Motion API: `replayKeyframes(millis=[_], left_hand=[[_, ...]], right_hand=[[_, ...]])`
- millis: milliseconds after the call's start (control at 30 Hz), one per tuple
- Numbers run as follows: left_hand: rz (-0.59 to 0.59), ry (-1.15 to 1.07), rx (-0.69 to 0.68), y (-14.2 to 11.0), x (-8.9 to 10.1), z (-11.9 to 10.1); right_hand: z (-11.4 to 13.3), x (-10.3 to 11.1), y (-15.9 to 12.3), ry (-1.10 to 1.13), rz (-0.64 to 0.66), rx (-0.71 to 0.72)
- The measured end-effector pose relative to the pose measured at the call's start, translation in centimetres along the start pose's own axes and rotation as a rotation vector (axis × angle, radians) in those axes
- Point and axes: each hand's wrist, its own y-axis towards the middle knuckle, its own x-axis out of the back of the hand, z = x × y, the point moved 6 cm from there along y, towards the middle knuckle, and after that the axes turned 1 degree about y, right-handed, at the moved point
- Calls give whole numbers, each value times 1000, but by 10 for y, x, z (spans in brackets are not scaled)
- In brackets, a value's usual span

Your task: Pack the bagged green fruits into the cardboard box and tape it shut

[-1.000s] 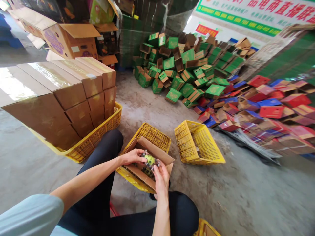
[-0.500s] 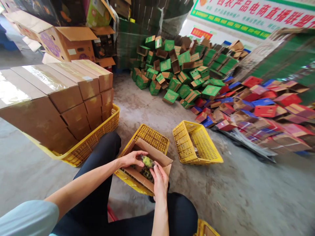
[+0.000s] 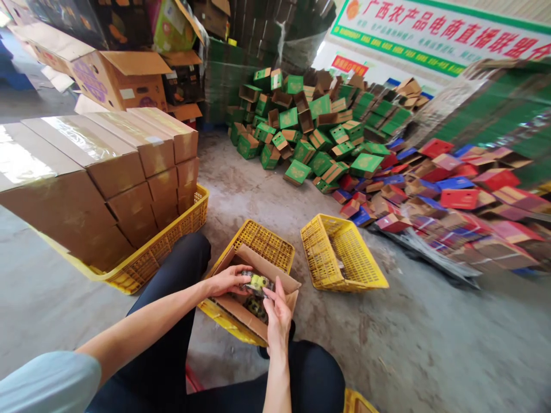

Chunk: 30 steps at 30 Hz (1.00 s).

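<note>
Head view: a green-bordered banner [image 3: 443,34] reads 广西农产品电商直播联盟 in large red characters, its last character cut by the right side of view; its smaller lines are too blurred to read. The lettering on 1 red sign [image 3: 349,65] below it and the purple print [image 3: 89,80] on a box at the far left are also illegible.

4 yellow plastic crates show: the left crate [image 3: 172,244], with a top row of 4 taped cartons [image 3: 124,160]; the middle crate [image 3: 267,241]; the right crate [image 3: 321,252], tilted on the floor [image 3: 413,344]; and a partly cut-off near crate [image 3: 359,401]. On the middle crate sits 1 open carton [image 3: 269,267], with the crate's grid showing past the carton's far edge. Small green-and-dark items lie inside, too blurred to count.

The left hand [image 3: 228,281] is curled, gripping the left end of 1 shiny yellow-green package [image 3: 258,282] over the carton's opening, between its 2 long edges. The right hand [image 3: 279,315] is loosely open, fingers spread, its fingertips at the package's right end; whether they press on it I cannot tell.
</note>
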Motion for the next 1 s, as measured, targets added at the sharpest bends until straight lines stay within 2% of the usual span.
replayKeyframes(millis=[267, 500, 633, 800, 1000], left_hand=[[54, -4, -83, 0, -3, -6], [134, 3, -105, -1, -10, -7], [140, 2, -142, 1, -11, -9], [133, 77, -176, 3, -9, -9], [178, 75, -96, 0, -12, -2]], right_hand=[[-22, 4, 3, 218, -80, -138], [-23, 8, 4, 47, -78, -143], [-20, 11, 4, -2, -101, -110], [-30, 14, 5, -9, -112, -103], [-31, 16, 6, 2, -139, -62]])
